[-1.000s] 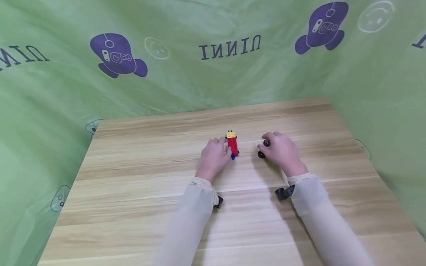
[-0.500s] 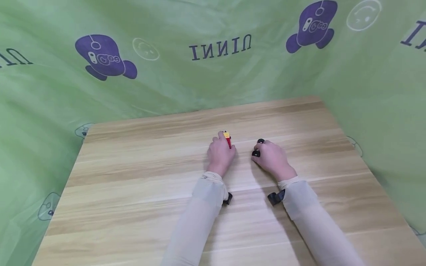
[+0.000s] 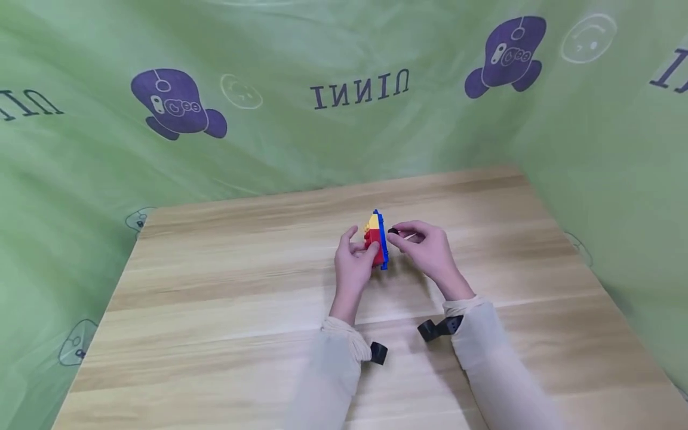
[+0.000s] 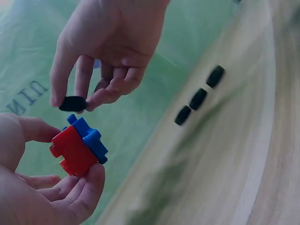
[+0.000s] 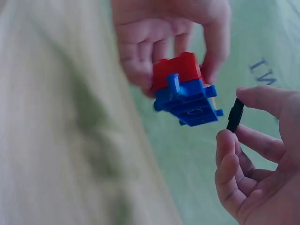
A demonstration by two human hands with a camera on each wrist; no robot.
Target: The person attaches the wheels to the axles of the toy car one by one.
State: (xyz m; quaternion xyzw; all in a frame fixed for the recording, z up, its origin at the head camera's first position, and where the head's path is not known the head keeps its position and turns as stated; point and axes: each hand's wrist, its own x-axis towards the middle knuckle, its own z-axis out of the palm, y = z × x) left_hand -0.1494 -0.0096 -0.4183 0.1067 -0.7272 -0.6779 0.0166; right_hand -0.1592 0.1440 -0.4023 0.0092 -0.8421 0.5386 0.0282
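Observation:
My left hand [image 3: 352, 269] holds a toy brick car body [image 3: 376, 255] by its red sides, between thumb and fingers. The body has a blue base with small axle stubs, red bricks and a yellow front; it is tipped so the base faces right. Between thumb and fingers, my right hand [image 3: 430, 254] pinches a small black wheel [image 5: 235, 115]. The wheel is close beside the blue base [image 5: 192, 105], with a narrow gap showing in the right wrist view. Three more black wheels [image 4: 198, 99] are lined up on the table in the left wrist view; the right hand hides them in the head view.
The wood-grain table [image 3: 215, 286] runs back to a green printed curtain [image 3: 279, 143], which also closes off both sides. A black wrist camera [image 3: 378, 353] sits at the left cuff and another wrist camera [image 3: 438, 329] at the right cuff.
The left hand has closed on the car body, lifted it and tipped its base rightward. The right hand has picked up a wheel and moved left beside the car.

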